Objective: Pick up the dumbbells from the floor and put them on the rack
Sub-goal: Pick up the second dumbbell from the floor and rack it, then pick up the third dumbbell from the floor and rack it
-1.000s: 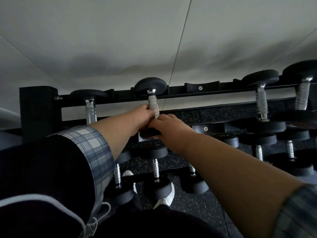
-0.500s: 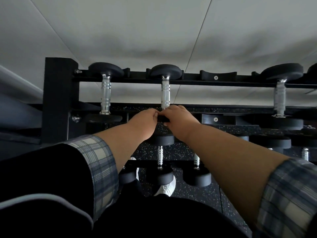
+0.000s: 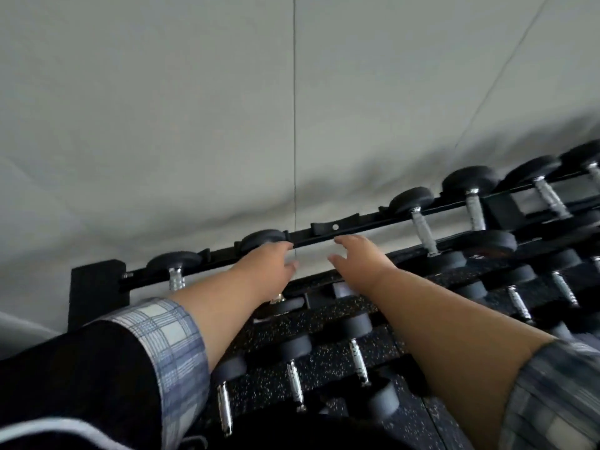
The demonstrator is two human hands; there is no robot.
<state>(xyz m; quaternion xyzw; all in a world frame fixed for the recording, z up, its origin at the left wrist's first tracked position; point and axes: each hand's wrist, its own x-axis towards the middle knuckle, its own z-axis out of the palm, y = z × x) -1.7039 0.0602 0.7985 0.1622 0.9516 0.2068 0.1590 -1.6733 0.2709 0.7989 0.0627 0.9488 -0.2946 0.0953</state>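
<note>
1. Reaching forward over the tiers, two bare forearms come out of rolled plaid cuffs (image 3: pixel 168 336); the soft cloth is pushed back, likely to keep it off the metal.
2. Below the arms, the lower tiers of the dumbbell rack (image 3: pixel 324 319) have speckled rubber-like shelves, a surface that should cushion and hold the weights; small dumbbells (image 3: pixel 293 378) lie there with ribbed chrome handles between round matte black heads.
3. Further out, the left hand (image 3: pixel 269 264) has a loose, empty grip, its fingers beside the black head of the top-rail dumbbell (image 3: pixel 263 241), which sits in its cradle. Whether they touch is unclear.
4. The right hand (image 3: pixel 357 258) is spread wide, gripping nothing, just below an empty moulded saddle (image 3: pixel 334 226) on the top rail.
5. More dumbbells (image 3: pixel 418 216) rest along that rail to the right, each notched in so it cannot roll.
6. Beyond stands a plain pale wall (image 3: pixel 194 108) with a thin seam.
</note>
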